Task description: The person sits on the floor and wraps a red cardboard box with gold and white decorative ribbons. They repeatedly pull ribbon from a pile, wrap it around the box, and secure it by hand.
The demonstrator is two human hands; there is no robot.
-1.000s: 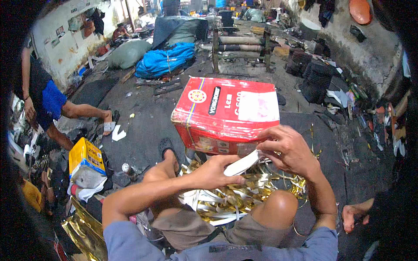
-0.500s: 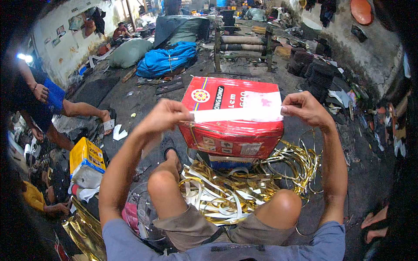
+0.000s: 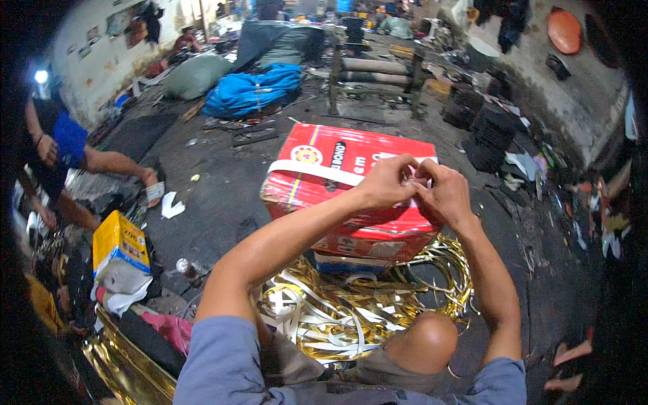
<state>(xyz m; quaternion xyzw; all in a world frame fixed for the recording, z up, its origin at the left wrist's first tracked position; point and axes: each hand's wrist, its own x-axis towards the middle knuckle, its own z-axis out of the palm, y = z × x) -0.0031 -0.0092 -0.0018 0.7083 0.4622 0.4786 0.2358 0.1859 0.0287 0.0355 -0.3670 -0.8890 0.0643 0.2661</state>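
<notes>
A red cardboard box stands in front of me with a white strip lying across its top. The strip's left end hangs at the box's edge, and the rest runs beneath my left hand. My right hand meets the left over the right part of the box. Both hands are closed, thumbs and fingertips pinching together at the strip's right end. The exact grip is partly hidden by the fingers. Below the box lies a tangled heap of gold and white strips, near my knees.
At left stands a yellow and blue box, beside a seated person's outstretched leg. Gold sheet material lies at lower left. Further off are a blue tarp bundle, a rack with rolls and dark stacks.
My left hand has moved right, from the strip's left end to beside my right hand. The strip, earlier held stretched between both hands, now lies slanted on the box, its left end free.
</notes>
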